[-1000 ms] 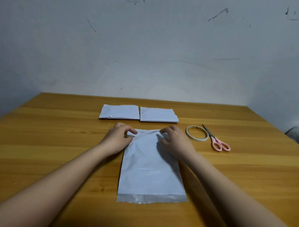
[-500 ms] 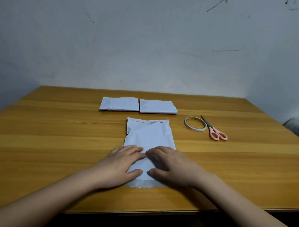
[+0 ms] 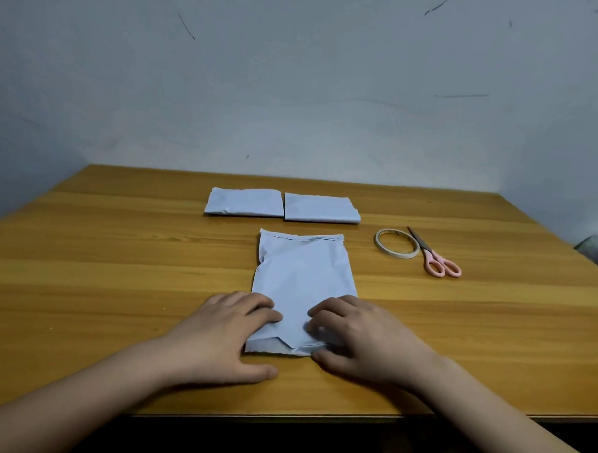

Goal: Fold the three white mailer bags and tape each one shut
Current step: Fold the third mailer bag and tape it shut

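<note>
An unfolded white mailer bag [image 3: 302, 271] lies lengthwise on the wooden table [image 3: 116, 287], its near end between my hands. My left hand [image 3: 224, 332] rests bent fingers on the near left corner, with the thumb lying on the table just below the bag's edge. My right hand [image 3: 361, 335] has curled fingers on the near right corner and its thumb at the bag's near edge, which is slightly raised and creased. Two folded white mailer bags [image 3: 245, 202] [image 3: 320, 208] sit side by side farther back.
A roll of clear tape [image 3: 397, 243] and pink-handled scissors [image 3: 435, 254] lie to the right of the bag. The table's near edge runs just below my wrists. A pale wall stands behind the table.
Both hands slid from the bag's far end down to its near end, then spread apart onto the two near corners. The near edge has started to lift.
</note>
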Demonstrator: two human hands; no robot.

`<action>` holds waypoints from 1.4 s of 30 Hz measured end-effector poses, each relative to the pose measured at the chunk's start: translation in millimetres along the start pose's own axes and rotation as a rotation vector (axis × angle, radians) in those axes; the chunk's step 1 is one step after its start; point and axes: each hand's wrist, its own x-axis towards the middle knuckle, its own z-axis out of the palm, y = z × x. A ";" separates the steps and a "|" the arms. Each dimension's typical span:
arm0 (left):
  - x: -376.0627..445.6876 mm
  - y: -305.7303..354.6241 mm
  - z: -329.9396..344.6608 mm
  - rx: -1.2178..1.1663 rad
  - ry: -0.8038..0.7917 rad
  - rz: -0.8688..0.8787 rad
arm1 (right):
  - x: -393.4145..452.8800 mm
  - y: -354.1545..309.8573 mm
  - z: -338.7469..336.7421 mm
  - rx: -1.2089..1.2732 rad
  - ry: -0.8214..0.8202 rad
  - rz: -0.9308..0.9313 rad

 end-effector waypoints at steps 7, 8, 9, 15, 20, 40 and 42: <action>20.0 -20.2 -5.3 -0.107 0.084 -0.055 | 6.0 -0.3 -5.4 -0.020 0.068 -0.010; 21.2 -22.1 -5.2 -0.053 0.039 -0.028 | 7.2 0.8 -6.5 -0.036 0.070 -0.023; 21.0 -23.0 -3.6 0.000 -0.003 0.012 | 7.5 1.0 -7.0 -0.055 0.059 -0.040; 20.1 -29.6 2.4 -0.115 0.205 0.095 | 9.9 2.7 -5.2 -0.053 0.160 -0.045; 30.9 -35.2 -3.1 -0.376 0.322 -0.088 | 21.8 12.6 -28.0 -0.019 0.338 0.024; 86.1 -50.2 -1.8 -1.040 0.501 -0.496 | 78.7 59.0 18.7 0.873 0.492 0.794; 87.7 -51.3 4.2 -0.951 0.516 -0.525 | 78.4 60.1 22.1 0.706 0.470 0.823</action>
